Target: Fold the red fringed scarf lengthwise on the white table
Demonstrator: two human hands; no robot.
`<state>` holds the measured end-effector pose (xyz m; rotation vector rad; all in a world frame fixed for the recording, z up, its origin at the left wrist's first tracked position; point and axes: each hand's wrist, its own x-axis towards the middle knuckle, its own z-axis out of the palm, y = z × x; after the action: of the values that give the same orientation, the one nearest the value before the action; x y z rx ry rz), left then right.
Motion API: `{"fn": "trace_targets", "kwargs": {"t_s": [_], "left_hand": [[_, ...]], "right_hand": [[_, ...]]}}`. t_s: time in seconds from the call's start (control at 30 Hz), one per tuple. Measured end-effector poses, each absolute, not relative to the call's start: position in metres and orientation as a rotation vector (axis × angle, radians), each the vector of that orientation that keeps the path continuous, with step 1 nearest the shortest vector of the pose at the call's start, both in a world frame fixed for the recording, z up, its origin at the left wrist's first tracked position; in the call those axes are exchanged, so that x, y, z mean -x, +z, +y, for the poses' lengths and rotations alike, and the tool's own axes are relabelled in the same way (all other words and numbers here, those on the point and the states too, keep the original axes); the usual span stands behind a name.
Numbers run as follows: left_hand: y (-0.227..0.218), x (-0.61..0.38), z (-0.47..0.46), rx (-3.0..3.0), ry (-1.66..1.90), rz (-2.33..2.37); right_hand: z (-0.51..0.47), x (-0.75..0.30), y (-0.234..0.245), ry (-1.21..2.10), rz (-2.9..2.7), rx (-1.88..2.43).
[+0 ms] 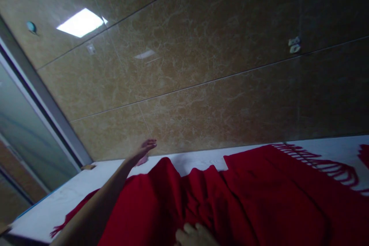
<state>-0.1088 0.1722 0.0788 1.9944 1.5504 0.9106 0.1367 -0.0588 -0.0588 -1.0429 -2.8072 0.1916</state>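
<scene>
A red fringed scarf point(259, 196) lies spread and partly bunched on a white table point(52, 207) that stands against a wall. My left arm reaches across the scarf's left part. My left hand point(145, 149) is at the table's far edge by the wall, just past the cloth, with its fingers stretched out and nothing in them. My right hand point(196, 235) shows only in part at the bottom edge. Its fingers are curled on a gathered fold of the scarf. The scarf's fringe point(325, 163) trails over the table at the right.
A brown marble-tiled wall point(201, 65) rises directly behind the table and reflects a ceiling light. Two small white fittings point(294, 45) sit on the wall at the upper right. A metal-framed glass panel point(25, 123) stands at the left.
</scene>
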Motion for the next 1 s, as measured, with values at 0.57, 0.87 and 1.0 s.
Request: {"fn": "trace_targets", "kwargs": {"t_s": [0.57, 0.87, 1.0], "left_hand": [[0.014, 0.213, 0.092, -2.035, 0.565, 1.967], [0.046, 0.168, 0.127, -2.068, 0.683, 1.747], [0.053, 0.147, 0.128, -2.137, 0.763, 1.841]], "right_hand": [[-0.073, -0.173, 0.018, 0.39, -2.55, 1.324], [-0.035, -0.222, -0.019, 0.635, -2.473, 1.34], [-0.019, -0.274, -0.008, 0.584, -2.389, 1.542]]}}
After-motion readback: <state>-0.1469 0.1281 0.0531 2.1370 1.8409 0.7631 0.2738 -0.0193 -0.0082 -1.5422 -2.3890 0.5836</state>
